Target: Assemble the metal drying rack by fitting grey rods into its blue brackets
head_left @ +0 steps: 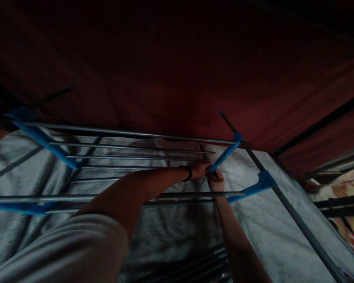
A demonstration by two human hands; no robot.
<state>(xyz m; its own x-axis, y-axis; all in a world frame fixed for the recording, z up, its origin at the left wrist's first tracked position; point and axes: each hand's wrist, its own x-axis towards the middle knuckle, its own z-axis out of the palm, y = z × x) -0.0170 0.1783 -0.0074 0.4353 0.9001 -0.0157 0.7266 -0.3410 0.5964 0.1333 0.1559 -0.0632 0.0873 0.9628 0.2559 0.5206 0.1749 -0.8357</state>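
**Both hands at the right blue bracket of a drying rack, over a grey towel**

Dim scene, head view. Left to right: blue bracket (44, 139) at the rack's left edge, metal rods (129, 147) running across to a matching right blue bracket (224, 155). A grey towel (171, 232) lies draped under the rods, spread from the rack's left edge to its right. Dark red cloth (177, 78) hangs behind, along the far edge.

Left hand (199, 171), black band on the wrist, reaches across the rods; its grip looks closed at the lower end of the right blue bracket, but on what exactly is too dark to tell. Right hand (216, 181) sits just beside it, touching or nearly so, fingers curled at the same spot; grip contents not clear either.

Step judged: working at the rod ends by the right bracket, towel already laid. Next move would call for a firm hold on that joint with the towel kept clear of it.
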